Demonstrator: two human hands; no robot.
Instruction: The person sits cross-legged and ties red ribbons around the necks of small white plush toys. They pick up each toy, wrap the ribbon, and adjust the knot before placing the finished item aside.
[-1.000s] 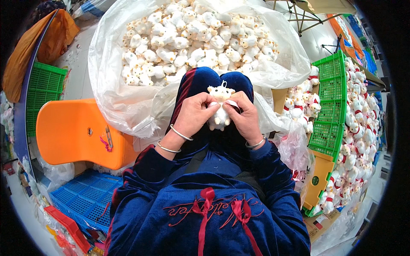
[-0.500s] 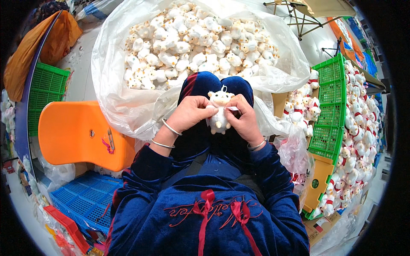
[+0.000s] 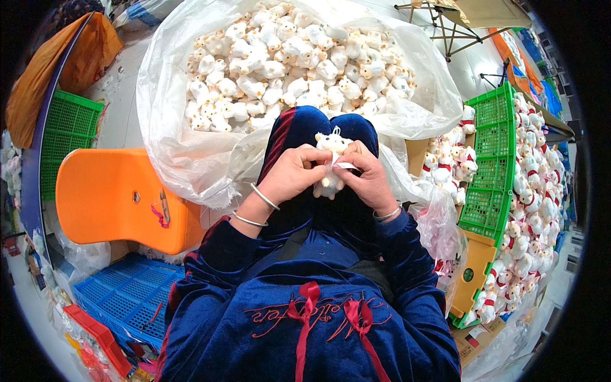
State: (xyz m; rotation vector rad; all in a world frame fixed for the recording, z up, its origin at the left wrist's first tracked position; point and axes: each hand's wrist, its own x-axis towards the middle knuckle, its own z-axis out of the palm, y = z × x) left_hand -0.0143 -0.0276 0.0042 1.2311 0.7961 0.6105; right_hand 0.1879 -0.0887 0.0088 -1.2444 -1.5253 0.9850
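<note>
A small white plush animal (image 3: 332, 144) with cream ears and a hanging loop on its head stands upright between my knees. Across its front, both hands work at a small white strip (image 3: 344, 165). The thumb and forefinger of my left hand (image 3: 289, 175) are pinched at the strip's left end, against the toy's chest. My right hand (image 3: 371, 181) pinches the other end between thumb and forefinger. Fingers cover the toy's middle, while its lower body and feet show below them.
A clear plastic sack (image 3: 167, 83) full of similar plush toys lies open beyond my knees. To the left stand an orange chair (image 3: 102, 197) bearing small snips (image 3: 164, 207) and a blue crate (image 3: 127, 293). On the right, a green crate (image 3: 490, 159) borders red-scarfed toys (image 3: 531, 210).
My left hand has shifted right, to the middle of the toy's chest, and now meets the white strip. More of the strip shows between my fingers. The toy has tilted slightly.
</note>
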